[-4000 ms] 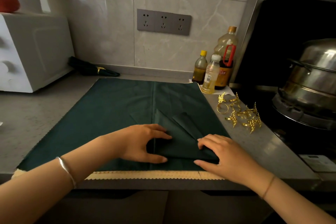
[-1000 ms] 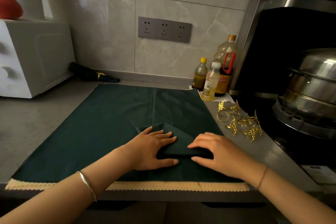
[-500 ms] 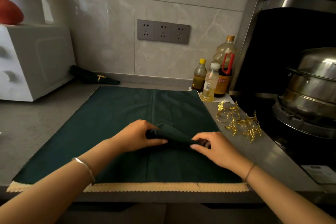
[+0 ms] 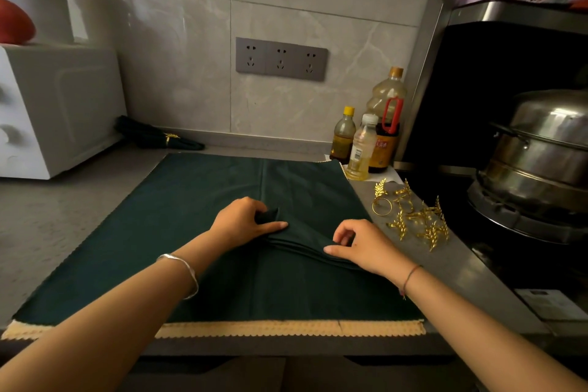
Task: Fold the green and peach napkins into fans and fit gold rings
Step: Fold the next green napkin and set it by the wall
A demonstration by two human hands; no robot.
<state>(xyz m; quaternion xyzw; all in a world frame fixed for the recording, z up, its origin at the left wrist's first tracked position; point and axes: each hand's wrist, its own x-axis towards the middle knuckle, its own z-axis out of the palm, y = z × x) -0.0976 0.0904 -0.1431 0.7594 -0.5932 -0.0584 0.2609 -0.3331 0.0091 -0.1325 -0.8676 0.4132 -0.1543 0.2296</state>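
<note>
Pinching the pleated green napkin (image 4: 302, 237) at both ends, your left hand (image 4: 240, 223) curls its fingers (image 4: 249, 204) round one end and your right hand (image 4: 366, 247) clamps the other; it lies on a spread green cloth (image 4: 191, 200) over a peach napkin (image 4: 286, 328) on the worktop (image 4: 63, 216). Three bottles (image 4: 361, 149) stand behind, labels too blurred to read. Gold rings (image 4: 410, 216) cluster just right, too tangled to count; one ringed fan (image 4: 159, 137) lies by the wall
</note>
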